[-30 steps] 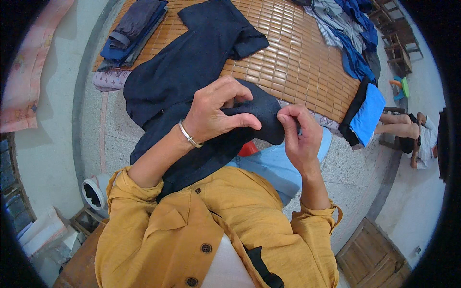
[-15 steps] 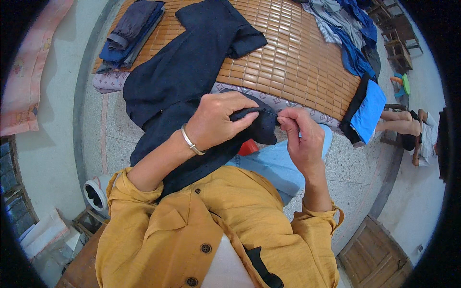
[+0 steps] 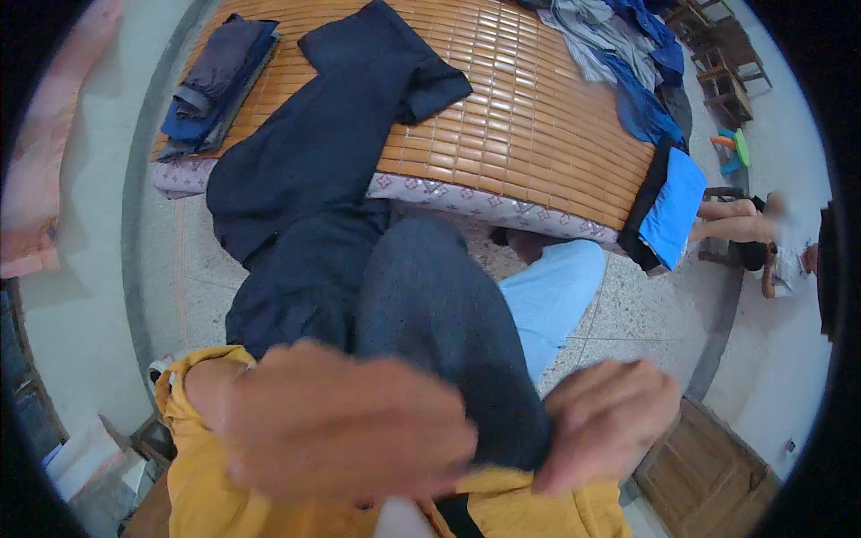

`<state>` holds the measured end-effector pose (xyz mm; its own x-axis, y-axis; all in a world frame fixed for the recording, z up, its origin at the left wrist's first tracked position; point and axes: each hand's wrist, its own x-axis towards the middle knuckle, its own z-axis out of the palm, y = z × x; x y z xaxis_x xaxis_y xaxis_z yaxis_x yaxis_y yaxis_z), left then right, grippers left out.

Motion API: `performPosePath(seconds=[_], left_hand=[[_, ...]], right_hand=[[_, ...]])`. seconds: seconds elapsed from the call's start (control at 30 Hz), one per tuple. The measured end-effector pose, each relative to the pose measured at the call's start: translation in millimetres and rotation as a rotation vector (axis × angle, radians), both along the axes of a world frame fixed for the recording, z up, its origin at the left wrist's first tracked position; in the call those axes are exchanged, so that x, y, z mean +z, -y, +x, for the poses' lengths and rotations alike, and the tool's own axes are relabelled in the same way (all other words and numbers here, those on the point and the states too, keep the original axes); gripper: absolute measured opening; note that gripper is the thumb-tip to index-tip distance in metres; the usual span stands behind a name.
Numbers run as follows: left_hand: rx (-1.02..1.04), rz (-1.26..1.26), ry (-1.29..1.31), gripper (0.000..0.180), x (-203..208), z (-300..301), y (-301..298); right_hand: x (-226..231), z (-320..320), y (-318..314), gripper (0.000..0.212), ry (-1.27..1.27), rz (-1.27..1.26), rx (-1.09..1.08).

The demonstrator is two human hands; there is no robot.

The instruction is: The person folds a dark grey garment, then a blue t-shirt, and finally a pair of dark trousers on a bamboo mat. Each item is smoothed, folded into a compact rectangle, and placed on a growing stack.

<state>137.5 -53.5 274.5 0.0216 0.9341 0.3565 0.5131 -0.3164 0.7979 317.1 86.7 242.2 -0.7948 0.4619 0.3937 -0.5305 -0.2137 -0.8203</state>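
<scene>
Both hands (image 3: 350, 426) (image 3: 610, 426) grip dk garment (image 3: 336, 161), nr end; long axis approx fwd onto mat (image 3: 529, 125)

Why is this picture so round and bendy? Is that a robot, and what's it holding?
No robot, just a person's left hand and right hand. A camera worn on the person's head looks down, and its very wide lens bends straight edges. On the brown slatted mat lie a folded stack of clothes and a rumpled clothes pile. A dark garment stretches from the mat toward the person. The right hand seems to grip its edge; the left is too blurry to tell.
</scene>
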Motion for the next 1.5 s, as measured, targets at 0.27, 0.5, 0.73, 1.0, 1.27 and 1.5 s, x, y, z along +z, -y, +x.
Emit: performPosePath(seconds=[0.27, 0.5, 0.73, 1.0, 1.27, 1.5], left_hand=[[-0.317, -0.012, 0.138, 0.017, 31.6, -5.5, -6.2], [-0.314, -0.059, 0.033, 0.015, 31.7, 5.9, -12.2], [-0.377, -0.077, 0.008, 0.014, 28.1, 5.3, -21.1], [-0.367, -0.114, -0.017, 0.012, 32.0, 10.2, -15.5], [-0.405, -0.123, -0.034, 0.01, 29.3, 6.1, -22.8], [-0.257, -0.158, -0.047, 0.009, 18.0, -3.6, -26.5]], right_hand=[[9.1, -8.7, -11.2, 0.012, -0.197, -0.051, 0.308], [18.7, -9.4, -12.8, 0.013, -0.234, -0.055, 0.402], [19.7, -4.1, -14.1, 0.014, -0.248, -0.047, 0.399], [27.6, -1.8, -16.2, 0.016, -0.261, -0.052, 0.435], [26.5, 1.1, -16.6, 0.015, -0.192, -0.031, 0.374], [2.8, 29.5, -26.3, 0.013, 0.127, -0.027, 0.159]])
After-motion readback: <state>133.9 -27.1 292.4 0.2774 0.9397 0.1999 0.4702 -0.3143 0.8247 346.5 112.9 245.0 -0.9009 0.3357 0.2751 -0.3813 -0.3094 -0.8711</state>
